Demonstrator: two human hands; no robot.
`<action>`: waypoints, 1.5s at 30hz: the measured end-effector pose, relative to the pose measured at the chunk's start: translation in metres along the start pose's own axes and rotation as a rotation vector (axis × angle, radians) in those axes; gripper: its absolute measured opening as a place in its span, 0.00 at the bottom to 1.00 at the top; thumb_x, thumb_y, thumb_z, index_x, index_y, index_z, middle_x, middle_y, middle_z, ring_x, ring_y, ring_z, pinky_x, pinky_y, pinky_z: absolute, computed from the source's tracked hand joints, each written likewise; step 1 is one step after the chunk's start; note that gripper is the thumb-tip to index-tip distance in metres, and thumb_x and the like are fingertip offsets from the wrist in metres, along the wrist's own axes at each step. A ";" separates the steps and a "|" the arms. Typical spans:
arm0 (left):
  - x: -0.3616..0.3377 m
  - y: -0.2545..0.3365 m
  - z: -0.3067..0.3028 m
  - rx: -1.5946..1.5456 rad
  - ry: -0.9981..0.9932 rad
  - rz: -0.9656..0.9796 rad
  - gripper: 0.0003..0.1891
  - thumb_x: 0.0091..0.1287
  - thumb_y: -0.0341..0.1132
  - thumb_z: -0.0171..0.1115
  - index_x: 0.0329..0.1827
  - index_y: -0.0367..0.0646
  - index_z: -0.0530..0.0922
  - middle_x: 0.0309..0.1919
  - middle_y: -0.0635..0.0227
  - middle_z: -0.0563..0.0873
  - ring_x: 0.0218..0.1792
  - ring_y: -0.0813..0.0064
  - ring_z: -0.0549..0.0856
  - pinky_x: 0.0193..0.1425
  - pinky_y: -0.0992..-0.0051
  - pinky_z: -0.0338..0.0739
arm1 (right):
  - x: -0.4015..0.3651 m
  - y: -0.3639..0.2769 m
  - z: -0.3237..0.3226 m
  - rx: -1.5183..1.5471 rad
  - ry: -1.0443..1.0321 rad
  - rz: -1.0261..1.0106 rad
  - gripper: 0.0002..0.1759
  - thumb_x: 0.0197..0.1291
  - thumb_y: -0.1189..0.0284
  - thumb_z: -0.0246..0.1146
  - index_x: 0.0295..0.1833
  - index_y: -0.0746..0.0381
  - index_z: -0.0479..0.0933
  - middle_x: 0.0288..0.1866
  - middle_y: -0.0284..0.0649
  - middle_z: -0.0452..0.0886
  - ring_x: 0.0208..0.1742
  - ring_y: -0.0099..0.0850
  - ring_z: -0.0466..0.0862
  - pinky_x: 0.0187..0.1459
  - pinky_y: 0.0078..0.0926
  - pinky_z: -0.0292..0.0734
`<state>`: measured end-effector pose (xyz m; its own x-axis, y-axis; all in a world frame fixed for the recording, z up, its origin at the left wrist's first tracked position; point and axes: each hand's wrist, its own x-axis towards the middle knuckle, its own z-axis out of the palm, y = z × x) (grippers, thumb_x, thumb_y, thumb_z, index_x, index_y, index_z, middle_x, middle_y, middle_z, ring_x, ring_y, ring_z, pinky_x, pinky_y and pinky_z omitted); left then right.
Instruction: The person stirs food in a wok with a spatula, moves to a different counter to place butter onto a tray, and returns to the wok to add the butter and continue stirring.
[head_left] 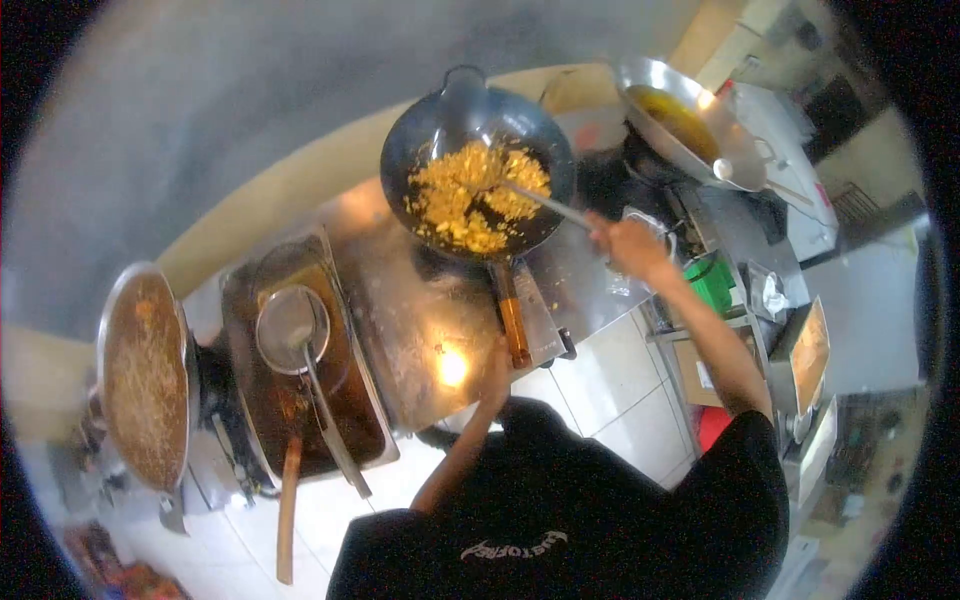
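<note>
A dark wok (400, 185) with a wooden handle (514, 325) holds crumbly yellow food (465, 200), spread over its bottom. My right hand (630, 245) is closed around the end of a metal ladle (550, 205), whose head lies in the food. My left hand (497, 365) is beside the lower end of the wok's handle, near the counter's front edge; its fingers are too small and blurred to make out a grip.
Left of the wok, a rectangular pan of dark liquid (375, 440) holds a strainer (292, 325) and a wooden-handled tool (289, 510). A large pan (145, 380) is at far left. An oil-filled wok (680, 125) stands at back right, with a green container (710, 283) below it.
</note>
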<state>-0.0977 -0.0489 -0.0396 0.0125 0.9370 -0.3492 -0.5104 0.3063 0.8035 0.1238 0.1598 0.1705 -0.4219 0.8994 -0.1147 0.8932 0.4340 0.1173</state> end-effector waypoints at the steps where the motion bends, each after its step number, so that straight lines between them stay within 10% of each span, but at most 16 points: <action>1: -0.004 0.008 -0.007 -0.045 0.073 -0.038 0.25 0.73 0.54 0.43 0.50 0.38 0.75 0.41 0.63 0.82 0.41 0.71 0.82 0.48 0.71 0.78 | 0.001 -0.002 -0.037 -0.087 0.011 -0.008 0.25 0.67 0.54 0.50 0.66 0.51 0.68 0.29 0.53 0.80 0.30 0.49 0.82 0.33 0.49 0.75; 4: 0.005 0.008 -0.029 0.027 0.180 -0.021 0.25 0.72 0.53 0.47 0.54 0.38 0.73 0.40 0.63 0.83 0.42 0.71 0.82 0.49 0.71 0.76 | 0.001 0.002 -0.154 -0.355 0.024 -0.055 0.19 0.63 0.53 0.54 0.47 0.54 0.81 0.30 0.49 0.81 0.34 0.45 0.84 0.36 0.45 0.78; 6: 0.026 -0.006 -0.013 0.739 0.012 0.247 0.23 0.71 0.49 0.52 0.58 0.39 0.70 0.40 0.63 0.83 0.41 0.72 0.82 0.48 0.71 0.76 | 0.001 0.008 -0.204 -0.405 0.158 -0.129 0.22 0.61 0.52 0.58 0.46 0.59 0.81 0.27 0.51 0.79 0.33 0.48 0.82 0.36 0.45 0.75; 7: 0.022 0.037 0.028 0.016 -0.075 -0.154 0.23 0.70 0.46 0.55 0.60 0.40 0.67 0.36 0.65 0.82 0.37 0.73 0.82 0.43 0.70 0.78 | 0.005 0.009 -0.226 -0.462 0.151 -0.094 0.21 0.60 0.53 0.59 0.45 0.59 0.82 0.28 0.51 0.79 0.34 0.47 0.82 0.37 0.44 0.75; 13: -0.019 0.068 0.041 -0.185 -0.161 -0.211 0.29 0.69 0.61 0.44 0.50 0.40 0.70 0.29 0.67 0.79 0.29 0.76 0.81 0.27 0.76 0.78 | 0.056 -0.029 -0.310 -0.554 -0.216 0.000 0.19 0.58 0.56 0.61 0.39 0.62 0.82 0.34 0.48 0.81 0.38 0.45 0.83 0.41 0.43 0.77; 15: -0.011 0.038 0.012 -0.344 -0.220 -0.250 0.41 0.65 0.72 0.29 0.48 0.40 0.74 0.32 0.64 0.81 0.34 0.72 0.83 0.35 0.72 0.81 | 0.085 -0.026 -0.300 -0.604 -0.464 0.049 0.19 0.59 0.56 0.60 0.38 0.63 0.82 0.34 0.48 0.81 0.39 0.46 0.83 0.41 0.43 0.77; 19: -0.015 -0.027 -0.010 -0.180 -0.080 -0.420 0.43 0.65 0.72 0.32 0.57 0.39 0.71 0.44 0.56 0.82 0.44 0.63 0.84 0.46 0.61 0.81 | 0.084 -0.039 -0.256 -0.488 -0.386 -0.063 0.22 0.61 0.53 0.58 0.38 0.63 0.81 0.34 0.50 0.82 0.41 0.46 0.83 0.42 0.45 0.77; 22: -0.042 0.035 0.008 -0.380 -0.351 -0.350 0.42 0.65 0.71 0.30 0.59 0.39 0.69 0.47 0.54 0.81 0.46 0.61 0.83 0.48 0.58 0.80 | 0.079 -0.054 -0.291 -0.581 -0.287 -0.062 0.22 0.61 0.53 0.57 0.37 0.63 0.82 0.35 0.49 0.82 0.41 0.46 0.83 0.42 0.46 0.77; 27: -0.044 0.105 0.046 -0.451 -0.231 -0.313 0.15 0.66 0.45 0.60 0.48 0.46 0.71 0.27 0.65 0.81 0.25 0.69 0.83 0.24 0.70 0.78 | 0.074 -0.089 -0.313 -0.630 -0.562 -0.041 0.25 0.63 0.50 0.55 0.34 0.62 0.83 0.37 0.51 0.82 0.40 0.47 0.83 0.44 0.44 0.76; 32: -0.028 0.081 0.053 -0.419 -0.166 -0.225 0.13 0.66 0.41 0.62 0.39 0.43 0.69 0.20 0.69 0.75 0.13 0.76 0.76 0.17 0.75 0.73 | 0.077 -0.086 -0.245 -0.285 -0.366 -0.091 0.29 0.63 0.46 0.53 0.38 0.63 0.83 0.40 0.51 0.81 0.41 0.45 0.82 0.45 0.43 0.76; 38: 0.001 0.049 0.063 -0.284 -0.041 -0.177 0.16 0.65 0.45 0.62 0.37 0.41 0.70 0.17 0.69 0.74 0.13 0.75 0.76 0.15 0.75 0.73 | 0.066 -0.061 -0.315 -0.444 -0.721 -0.124 0.25 0.61 0.49 0.56 0.37 0.62 0.82 0.39 0.50 0.81 0.42 0.43 0.82 0.43 0.40 0.75; 45: 0.010 0.038 0.070 -0.207 -0.028 -0.185 0.16 0.68 0.47 0.58 0.38 0.41 0.71 0.17 0.68 0.75 0.13 0.75 0.77 0.16 0.75 0.74 | 0.071 -0.042 -0.237 -0.175 -0.281 -0.341 0.27 0.65 0.49 0.53 0.34 0.66 0.79 0.27 0.50 0.80 0.33 0.46 0.82 0.40 0.41 0.76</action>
<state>-0.0565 -0.0160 0.0210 0.1441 0.8733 -0.4654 -0.6624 0.4345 0.6103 0.0195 0.2178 0.3917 -0.6069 0.6653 -0.4348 0.6612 0.7262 0.1882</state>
